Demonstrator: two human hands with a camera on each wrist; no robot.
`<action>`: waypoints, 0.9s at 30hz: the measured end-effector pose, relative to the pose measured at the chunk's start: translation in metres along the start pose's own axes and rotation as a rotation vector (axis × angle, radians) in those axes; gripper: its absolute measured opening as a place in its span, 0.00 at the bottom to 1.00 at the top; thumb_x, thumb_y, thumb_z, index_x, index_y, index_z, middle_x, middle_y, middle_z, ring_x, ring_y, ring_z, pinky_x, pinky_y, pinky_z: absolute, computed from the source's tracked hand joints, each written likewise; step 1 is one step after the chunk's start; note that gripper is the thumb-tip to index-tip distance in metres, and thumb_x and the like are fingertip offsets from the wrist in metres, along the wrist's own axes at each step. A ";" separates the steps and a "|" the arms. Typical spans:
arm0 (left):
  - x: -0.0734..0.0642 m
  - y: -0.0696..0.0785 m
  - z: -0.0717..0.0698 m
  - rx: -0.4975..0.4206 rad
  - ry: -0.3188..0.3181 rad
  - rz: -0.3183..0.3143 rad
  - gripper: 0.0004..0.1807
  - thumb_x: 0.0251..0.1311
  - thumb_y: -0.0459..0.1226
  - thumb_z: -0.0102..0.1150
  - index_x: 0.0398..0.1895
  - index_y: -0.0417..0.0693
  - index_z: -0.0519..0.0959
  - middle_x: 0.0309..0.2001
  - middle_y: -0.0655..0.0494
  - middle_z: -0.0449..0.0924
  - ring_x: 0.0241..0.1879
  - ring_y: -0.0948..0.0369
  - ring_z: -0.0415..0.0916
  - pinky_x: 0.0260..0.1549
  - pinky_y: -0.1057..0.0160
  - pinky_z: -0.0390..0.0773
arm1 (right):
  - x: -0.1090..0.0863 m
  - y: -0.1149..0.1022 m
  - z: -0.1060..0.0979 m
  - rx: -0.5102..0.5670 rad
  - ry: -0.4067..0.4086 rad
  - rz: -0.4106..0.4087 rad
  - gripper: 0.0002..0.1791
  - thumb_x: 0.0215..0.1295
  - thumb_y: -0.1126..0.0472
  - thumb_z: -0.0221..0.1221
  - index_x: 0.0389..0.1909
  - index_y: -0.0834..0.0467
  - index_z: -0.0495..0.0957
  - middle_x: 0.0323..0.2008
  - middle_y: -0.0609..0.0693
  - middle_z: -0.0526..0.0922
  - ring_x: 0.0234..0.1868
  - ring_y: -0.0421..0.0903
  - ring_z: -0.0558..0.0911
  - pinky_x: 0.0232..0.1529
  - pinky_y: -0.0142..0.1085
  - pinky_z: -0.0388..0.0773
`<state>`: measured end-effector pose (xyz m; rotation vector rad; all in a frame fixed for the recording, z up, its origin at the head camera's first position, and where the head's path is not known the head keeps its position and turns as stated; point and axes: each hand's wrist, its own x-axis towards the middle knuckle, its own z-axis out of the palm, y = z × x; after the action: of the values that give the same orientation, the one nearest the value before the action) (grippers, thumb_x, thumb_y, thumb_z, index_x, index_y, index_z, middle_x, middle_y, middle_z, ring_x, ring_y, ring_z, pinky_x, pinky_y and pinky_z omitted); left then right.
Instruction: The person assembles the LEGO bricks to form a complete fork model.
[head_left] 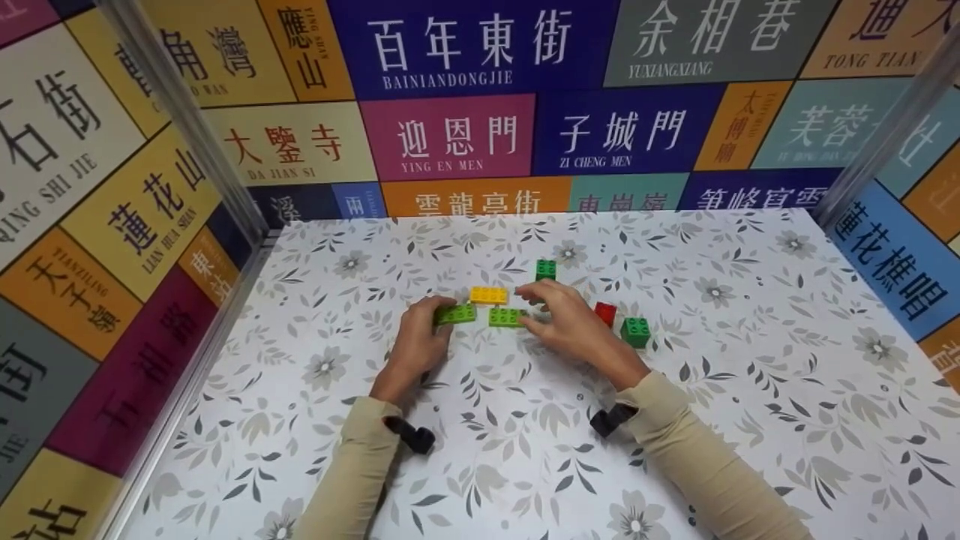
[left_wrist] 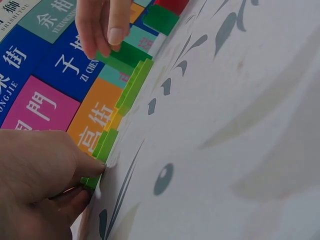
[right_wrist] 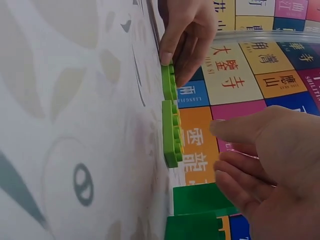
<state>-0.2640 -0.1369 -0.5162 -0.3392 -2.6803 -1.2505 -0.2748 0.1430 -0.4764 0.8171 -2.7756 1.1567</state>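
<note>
My left hand (head_left: 420, 339) pinches the outer end of a lime-green toy building brick (head_left: 459, 313) between thumb and fingers, low on the table. A second lime-green brick (head_left: 505, 318) lies just to its right with a small gap between them. Behind the two sits a yellow brick (head_left: 489, 295), studs up. My right hand (head_left: 568, 324) hovers beside the second lime brick, its thumb and fingers spread apart. In the right wrist view nothing is between the fingers of that right hand (right_wrist: 272, 160), and the lime brick (right_wrist: 171, 135) stands apart from them.
A dark green brick (head_left: 546, 268) stands behind my right hand. To the right of that hand are a red brick (head_left: 604, 313) and another dark green brick (head_left: 636, 331). The table (head_left: 480, 465) has a leaf-patterned cover, with sign-printed panels (head_left: 450, 135) around it.
</note>
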 end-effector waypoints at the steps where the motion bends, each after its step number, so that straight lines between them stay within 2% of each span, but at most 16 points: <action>1: 0.000 0.000 0.000 0.000 0.002 0.003 0.21 0.69 0.22 0.63 0.64 0.37 0.82 0.60 0.41 0.86 0.63 0.48 0.82 0.66 0.47 0.79 | 0.000 0.001 0.002 -0.001 -0.015 0.009 0.24 0.73 0.60 0.70 0.67 0.61 0.81 0.62 0.61 0.83 0.61 0.59 0.86 0.63 0.53 0.85; 5: 0.000 -0.001 0.000 0.005 0.001 0.001 0.20 0.70 0.23 0.63 0.64 0.38 0.83 0.61 0.42 0.86 0.63 0.48 0.82 0.67 0.48 0.79 | 0.000 0.003 0.008 -0.019 -0.050 0.030 0.24 0.74 0.59 0.69 0.66 0.63 0.82 0.62 0.60 0.84 0.61 0.58 0.85 0.63 0.52 0.84; 11: 0.000 -0.001 0.001 0.015 -0.007 -0.015 0.20 0.71 0.24 0.63 0.65 0.40 0.82 0.62 0.45 0.86 0.66 0.49 0.81 0.69 0.48 0.77 | 0.001 0.005 0.014 -0.060 -0.065 0.032 0.26 0.73 0.58 0.70 0.68 0.61 0.80 0.65 0.56 0.83 0.66 0.55 0.82 0.68 0.53 0.79; 19: 0.000 -0.001 0.000 0.009 0.002 0.019 0.19 0.71 0.23 0.62 0.64 0.37 0.83 0.62 0.43 0.86 0.64 0.48 0.83 0.68 0.50 0.79 | 0.001 0.005 0.017 -0.070 -0.071 0.002 0.28 0.71 0.61 0.70 0.69 0.63 0.79 0.66 0.58 0.84 0.68 0.56 0.81 0.73 0.53 0.76; 27: 0.001 -0.002 0.001 0.008 -0.020 -0.017 0.20 0.72 0.24 0.61 0.65 0.40 0.82 0.63 0.45 0.86 0.66 0.51 0.82 0.69 0.51 0.78 | 0.001 0.004 0.017 -0.097 -0.111 0.034 0.27 0.73 0.61 0.69 0.71 0.60 0.80 0.67 0.56 0.84 0.68 0.55 0.81 0.73 0.54 0.75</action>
<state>-0.2656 -0.1374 -0.5177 -0.3308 -2.7093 -1.2475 -0.2747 0.1334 -0.4912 0.8527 -2.9199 1.0010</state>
